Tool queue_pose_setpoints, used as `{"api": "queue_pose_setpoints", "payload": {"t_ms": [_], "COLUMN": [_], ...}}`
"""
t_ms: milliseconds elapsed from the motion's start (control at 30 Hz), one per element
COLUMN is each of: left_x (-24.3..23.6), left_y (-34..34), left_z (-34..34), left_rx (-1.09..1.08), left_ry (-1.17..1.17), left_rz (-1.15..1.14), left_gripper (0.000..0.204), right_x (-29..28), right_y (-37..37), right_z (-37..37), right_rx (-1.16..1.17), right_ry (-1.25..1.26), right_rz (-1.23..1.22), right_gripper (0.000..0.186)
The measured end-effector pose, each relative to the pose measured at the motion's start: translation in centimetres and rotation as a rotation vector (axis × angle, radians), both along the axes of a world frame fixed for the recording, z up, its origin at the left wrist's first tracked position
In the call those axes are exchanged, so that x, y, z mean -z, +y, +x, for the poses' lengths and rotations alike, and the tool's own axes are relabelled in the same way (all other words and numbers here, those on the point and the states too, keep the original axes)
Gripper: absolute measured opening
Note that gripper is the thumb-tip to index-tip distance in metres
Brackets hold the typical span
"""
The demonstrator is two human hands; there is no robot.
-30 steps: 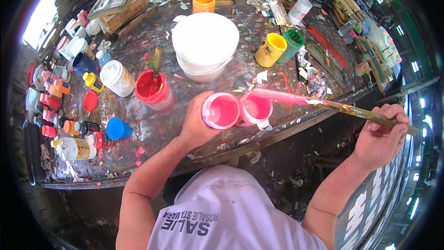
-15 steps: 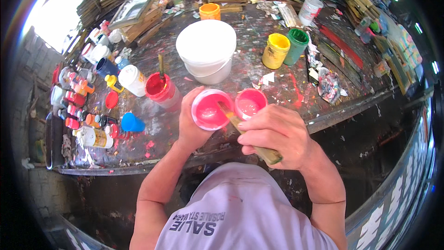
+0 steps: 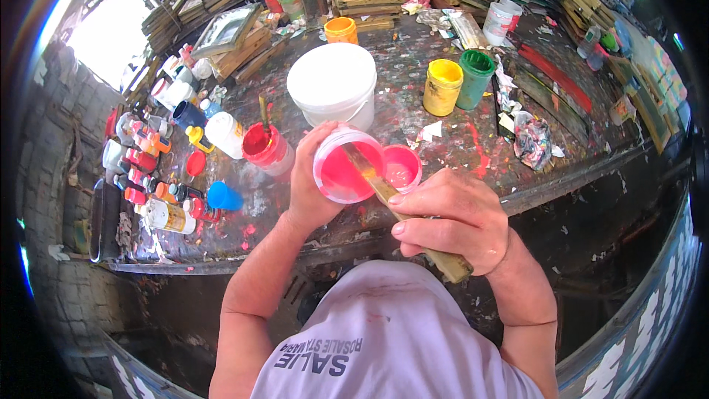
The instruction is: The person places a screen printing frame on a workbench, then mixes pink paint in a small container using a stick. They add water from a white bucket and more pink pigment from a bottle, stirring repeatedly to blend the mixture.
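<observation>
Now the left hand (image 3: 310, 192) grips a tub of pink paint (image 3: 346, 174) near the centre of the frame, tilted toward the person, probably so the brush (image 3: 384, 191) reaches in. Right hand (image 3: 454, 218) is clenched on the brush handle, bristles dipped in the paint. A second pink tub (image 3: 402, 168) sits just beside on the worktop (image 3: 473, 140). Half a second earlier the tub sat lower and flatter; a second ago the brush was held far right.

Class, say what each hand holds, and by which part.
Left hand grips the pink paint tub by its side; right hand holds the flat stick near its lower end.
</observation>
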State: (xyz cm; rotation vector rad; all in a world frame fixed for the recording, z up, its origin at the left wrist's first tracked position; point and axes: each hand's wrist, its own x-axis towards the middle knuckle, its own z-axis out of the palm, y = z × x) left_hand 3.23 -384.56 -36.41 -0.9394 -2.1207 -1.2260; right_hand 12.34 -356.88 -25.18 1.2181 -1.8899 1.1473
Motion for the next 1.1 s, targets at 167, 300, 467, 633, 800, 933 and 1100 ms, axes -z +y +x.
{"api": "queue_pose_setpoints", "payload": {"t_ms": [167,300,467,633,800,933,1100], "left_x": [-1.5,-3.2,-6.3,-9.4,-11.8,-13.2,-13.4], "left_y": [0.2,0.9,2.1,2.8,3.4,4.1,4.2], "left_z": [-1.3,-3.0,-4.2,-4.6,-4.3,-4.2,-4.1], "left_rx": [-0.022,-0.036,-0.079,-0.016,0.032,0.03,0.049], "left_ry": [0.013,0.129,0.25,0.309,0.341,0.325,0.345], "left_rz": [-0.058,-0.151,-0.313,-0.474,-0.679,-0.817,-0.954], "left_gripper": [0.118,0.113,0.104,0.099,0.085,0.085,0.092], "right_x": [0.3,0.4,0.6,1.9,4.3,5.6,6.6], "right_y": [2.5,4.7,6.1,6.5,7.2,7.1,8.7], "right_z": [1.7,3.0,4.3,4.9,4.4,4.2,5.4], "right_rx": [0.242,0.383,0.655,0.744,0.662,0.588,0.653], "right_ry": [0.002,0.053,-0.034,-0.162,-0.087,0.049,0.059], "right_rz": [-0.105,-0.135,0.176,0.42,0.284,0.414,0.511], "right_gripper": [0.039,0.034,0.04,0.049,0.05,0.043,0.036]}}
